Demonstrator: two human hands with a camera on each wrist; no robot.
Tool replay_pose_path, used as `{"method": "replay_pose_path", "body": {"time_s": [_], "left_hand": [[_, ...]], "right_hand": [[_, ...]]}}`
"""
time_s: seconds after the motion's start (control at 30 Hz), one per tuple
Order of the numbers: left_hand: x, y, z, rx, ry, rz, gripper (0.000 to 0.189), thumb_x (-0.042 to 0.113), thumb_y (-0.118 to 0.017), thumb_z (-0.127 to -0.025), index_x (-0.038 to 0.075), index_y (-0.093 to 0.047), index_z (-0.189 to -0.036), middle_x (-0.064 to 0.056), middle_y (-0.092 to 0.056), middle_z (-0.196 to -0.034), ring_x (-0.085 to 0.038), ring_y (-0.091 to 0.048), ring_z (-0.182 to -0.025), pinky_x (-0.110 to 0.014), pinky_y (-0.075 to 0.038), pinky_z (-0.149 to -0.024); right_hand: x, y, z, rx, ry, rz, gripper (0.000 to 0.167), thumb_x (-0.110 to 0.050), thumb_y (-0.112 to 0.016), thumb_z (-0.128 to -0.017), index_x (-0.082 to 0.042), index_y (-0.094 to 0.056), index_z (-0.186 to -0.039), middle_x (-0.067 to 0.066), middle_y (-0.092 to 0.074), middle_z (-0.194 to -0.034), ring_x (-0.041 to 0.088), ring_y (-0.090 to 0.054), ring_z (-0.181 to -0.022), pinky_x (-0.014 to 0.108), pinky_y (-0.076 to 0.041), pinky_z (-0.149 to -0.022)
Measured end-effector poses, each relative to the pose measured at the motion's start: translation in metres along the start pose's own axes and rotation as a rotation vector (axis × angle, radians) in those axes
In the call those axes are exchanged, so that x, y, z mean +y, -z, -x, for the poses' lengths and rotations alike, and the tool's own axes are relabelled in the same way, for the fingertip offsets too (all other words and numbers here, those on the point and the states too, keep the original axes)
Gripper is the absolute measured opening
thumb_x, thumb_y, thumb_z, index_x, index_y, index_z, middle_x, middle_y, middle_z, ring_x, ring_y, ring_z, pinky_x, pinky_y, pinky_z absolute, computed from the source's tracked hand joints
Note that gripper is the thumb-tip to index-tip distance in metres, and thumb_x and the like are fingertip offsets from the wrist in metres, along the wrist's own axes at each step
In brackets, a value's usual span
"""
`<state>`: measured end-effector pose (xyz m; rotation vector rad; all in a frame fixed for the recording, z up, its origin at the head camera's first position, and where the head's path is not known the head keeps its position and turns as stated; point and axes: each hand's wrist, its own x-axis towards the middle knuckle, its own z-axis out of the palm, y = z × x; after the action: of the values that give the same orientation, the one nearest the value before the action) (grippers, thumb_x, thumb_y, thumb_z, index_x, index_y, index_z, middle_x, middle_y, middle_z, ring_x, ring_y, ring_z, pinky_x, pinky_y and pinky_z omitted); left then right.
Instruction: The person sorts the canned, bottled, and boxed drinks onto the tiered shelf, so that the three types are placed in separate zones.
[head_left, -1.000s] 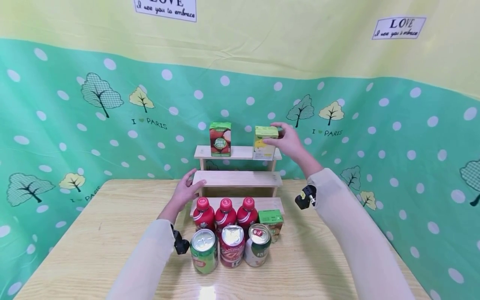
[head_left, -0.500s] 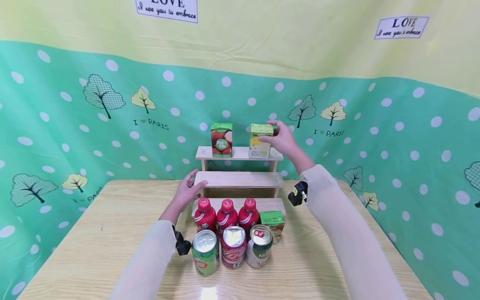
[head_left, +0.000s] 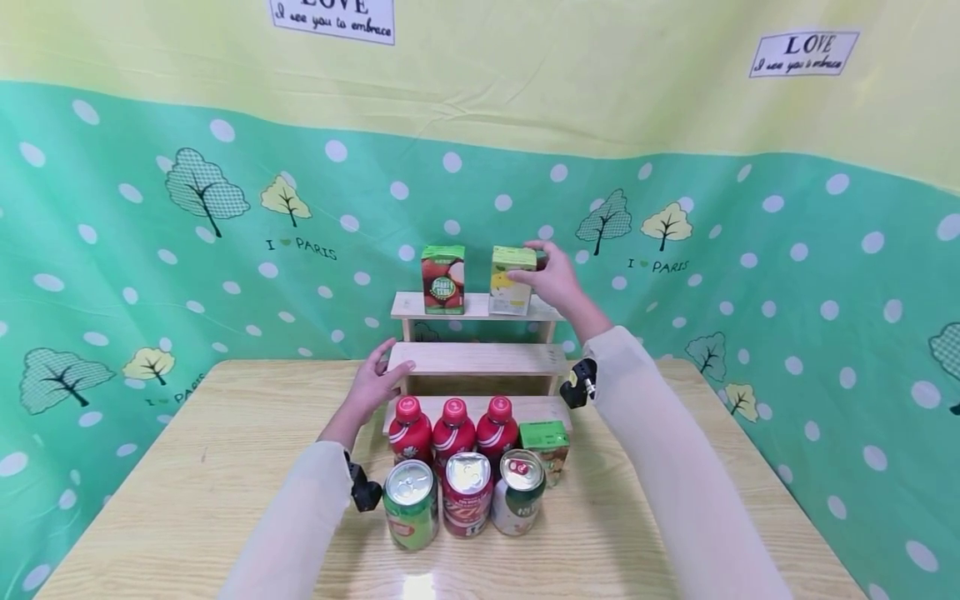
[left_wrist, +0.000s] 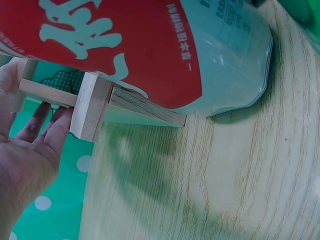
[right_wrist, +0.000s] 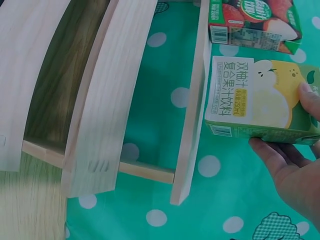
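Head view: right fingers [head_left: 543, 247] pinched upright yellow juice box [head_left: 502, 295], on or just above top shelf [head_left: 477, 305], right of red box [head_left: 443, 281]. Left fingers [head_left: 401, 371] held middle shelf [head_left: 483, 358]. Steady shelf, straight box, soft touch seemed best.
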<state>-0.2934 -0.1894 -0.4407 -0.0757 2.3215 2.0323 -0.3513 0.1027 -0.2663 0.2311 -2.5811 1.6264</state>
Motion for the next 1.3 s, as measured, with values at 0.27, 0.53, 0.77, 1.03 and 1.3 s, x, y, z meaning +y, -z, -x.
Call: {"method": "replay_pose_path", "body": {"time_s": [0.27,0.53,0.77,1.03,1.3], "left_hand": [[0.002,0.0,0.001,0.004,-0.002,-0.01,0.08,0.038,-0.063,-0.088,0.023,-0.016,-0.15,-0.024,-0.025,-0.151,-0.042,-0.036,-0.134,-0.054,-0.042,-0.101],[0.0,0.0,-0.001,0.007,-0.017,0.019,0.077,0.032,-0.064,-0.088,0.023,-0.019,-0.15,-0.024,-0.034,-0.147,-0.04,-0.043,-0.129,-0.052,-0.045,-0.098],[0.0,-0.001,0.0,0.005,-0.029,0.016,0.074,0.031,-0.062,-0.091,0.022,-0.018,-0.15,-0.025,-0.035,-0.146,-0.041,-0.042,-0.129,-0.053,-0.045,-0.098],[-0.001,-0.001,0.001,0.004,-0.009,0.017,0.074,0.031,-0.062,-0.09,0.025,-0.019,-0.15,-0.024,-0.031,-0.148,-0.041,-0.042,-0.13,-0.053,-0.044,-0.099],[-0.001,0.0,-0.001,0.005,-0.009,0.017,0.074,0.031,-0.062,-0.09,0.025,-0.019,-0.15,-0.023,-0.034,-0.147,-0.04,-0.043,-0.129,-0.052,-0.044,-0.1]], "right_hand": [[-0.004,-0.008,-0.003,0.009,-0.009,-0.015,0.065,-0.022,-0.073,-0.082,-0.018,-0.041,-0.138,0.011,-0.057,-0.122,0.023,-0.056,-0.11,0.038,-0.05,-0.094],[-0.008,-0.019,-0.008,0.024,-0.024,-0.053,0.063,-0.022,-0.073,-0.082,-0.02,-0.042,-0.137,0.01,-0.058,-0.12,0.022,-0.056,-0.11,0.036,-0.05,-0.093],[-0.003,-0.031,-0.01,0.011,-0.009,-0.086,0.063,-0.02,-0.072,-0.082,-0.018,-0.042,-0.137,0.011,-0.059,-0.118,0.022,-0.058,-0.108,0.035,-0.051,-0.092],[0.002,-0.037,-0.014,0.012,0.009,-0.082,0.064,-0.024,-0.072,-0.083,-0.02,-0.041,-0.138,0.011,-0.057,-0.117,0.023,-0.056,-0.107,0.036,-0.05,-0.092],[0.001,-0.04,-0.016,0.019,0.01,-0.1,0.066,-0.024,-0.072,-0.082,-0.02,-0.039,-0.139,0.011,-0.057,-0.122,0.024,-0.056,-0.111,0.036,-0.049,-0.096]]}}
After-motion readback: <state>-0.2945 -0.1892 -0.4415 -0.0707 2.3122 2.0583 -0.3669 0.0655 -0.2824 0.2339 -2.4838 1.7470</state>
